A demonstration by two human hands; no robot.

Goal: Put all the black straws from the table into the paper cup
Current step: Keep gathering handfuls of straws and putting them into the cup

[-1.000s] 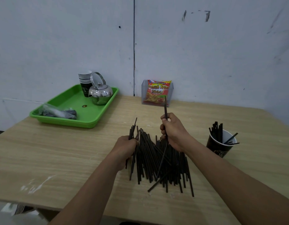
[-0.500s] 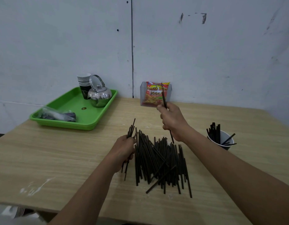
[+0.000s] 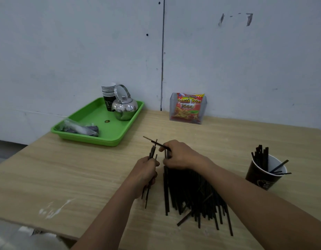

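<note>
A heap of black straws lies on the wooden table in front of me. My left hand is closed around a small bundle of straws just left of the heap. My right hand rests at the heap's far end and pinches a single straw that points up and to the left, across the tops of the bundle. The dark paper cup stands at the right with several straws in it, some leaning over its rim.
A green tray at the back left holds a steel kettle, a stack of paper cups and a plastic bag. A clear holder with a red snack packet stands against the wall.
My right hand has come down from above the table to the heap's far end. Its single straw has tipped from upright to pointing left over the bundle in my left hand.
</note>
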